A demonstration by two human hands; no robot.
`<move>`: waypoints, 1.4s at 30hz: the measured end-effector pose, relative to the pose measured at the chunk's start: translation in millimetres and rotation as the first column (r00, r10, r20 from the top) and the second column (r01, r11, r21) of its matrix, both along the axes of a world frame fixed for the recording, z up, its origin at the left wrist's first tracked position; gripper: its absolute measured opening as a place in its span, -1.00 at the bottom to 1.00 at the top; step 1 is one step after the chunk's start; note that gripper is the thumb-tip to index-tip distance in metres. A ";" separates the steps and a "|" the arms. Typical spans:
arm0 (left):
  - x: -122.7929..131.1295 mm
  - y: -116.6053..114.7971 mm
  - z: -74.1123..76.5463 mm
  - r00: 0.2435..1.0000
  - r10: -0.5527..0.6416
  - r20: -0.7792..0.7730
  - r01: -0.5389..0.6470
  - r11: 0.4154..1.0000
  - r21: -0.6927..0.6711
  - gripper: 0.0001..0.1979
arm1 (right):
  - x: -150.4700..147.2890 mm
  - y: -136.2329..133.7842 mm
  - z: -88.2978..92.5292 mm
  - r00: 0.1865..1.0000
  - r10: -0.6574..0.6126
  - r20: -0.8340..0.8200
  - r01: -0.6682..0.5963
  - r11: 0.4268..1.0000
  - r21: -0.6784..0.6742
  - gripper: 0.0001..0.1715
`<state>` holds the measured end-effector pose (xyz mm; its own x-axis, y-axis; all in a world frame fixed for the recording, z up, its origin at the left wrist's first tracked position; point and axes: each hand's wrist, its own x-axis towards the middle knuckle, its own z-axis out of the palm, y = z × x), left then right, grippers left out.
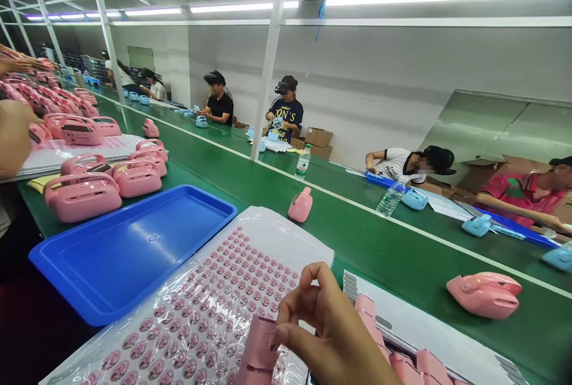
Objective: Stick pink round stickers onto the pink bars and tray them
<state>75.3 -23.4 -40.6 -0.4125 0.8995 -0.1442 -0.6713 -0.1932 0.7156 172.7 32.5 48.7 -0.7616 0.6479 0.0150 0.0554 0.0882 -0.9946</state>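
My right hand (333,325) comes in from the bottom right with its fingers curled and the thumb close to the index finger, in a pinch. Its thumb tip is at the edge of a glossy pink plastic piece (257,349). A small dark round mark shows on the piece beside the thumb; whether the fingers hold anything is hard to see. My left hand is out of view. Beneath lies a plastic-covered sheet of round pink stickers (232,278). More pink plastic pieces (404,367) lie to the right of my hand, on a white sheet with grey oval labels (429,334).
A blue tray (152,239) sits left of the stickers, with pink handled housings (83,197) behind it. Single pink housings (301,205) stand on the green belt (357,236). Co-workers (286,108) sit across it, near blue housings and bottles (302,161). Someone's arm (15,137) reaches in at left.
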 end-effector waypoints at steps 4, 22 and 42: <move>28.8 23.6 -4.9 0.998 -0.015 -0.065 0.021 0.995 0.094 -0.93 | 7.8 -8.9 -0.3 0.997 -0.013 0.082 0.011 1.000 0.028 -0.60; 56.4 25.4 4.8 0.988 -0.108 -0.114 0.113 0.993 0.039 -0.77 | 19.4 -8.9 14.3 0.913 -0.121 0.389 0.028 0.971 0.237 -0.53; 56.5 17.3 22.9 0.990 -0.129 -0.060 0.126 0.991 -0.052 -0.80 | 18.3 -12.3 15.7 0.884 -0.157 0.440 0.034 0.961 0.274 -0.52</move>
